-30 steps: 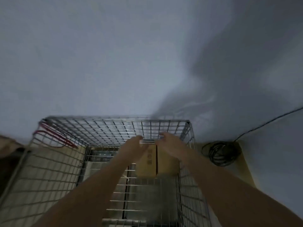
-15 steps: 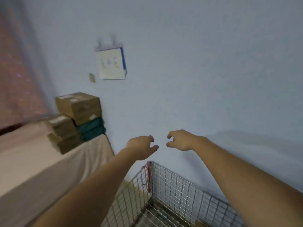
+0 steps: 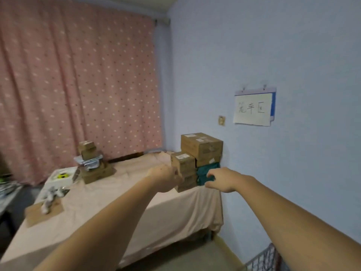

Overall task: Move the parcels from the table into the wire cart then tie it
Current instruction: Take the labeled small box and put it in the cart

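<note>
Pink dotted curtain (image 3: 78, 85) and pale blue wall (image 3: 293, 45) meet at the corner in front of you, and the cloth-covered tabletop (image 3: 117, 192) runs up to that wall with bare cloth along its near edge. You have two stacks of parcels on it: a brown cardboard pile (image 3: 93, 165) near the curtain and the corner stack (image 3: 197, 159) against the wall, where I count at least three brown boxes beside a teal package (image 3: 207, 169). Only a corner of the wire cart (image 3: 263, 259) shows at your lower right, while your left hand (image 3: 166, 178) and right hand (image 3: 222, 179) reach toward the corner stack, fingers loosely curled and holding nothing.
</note>
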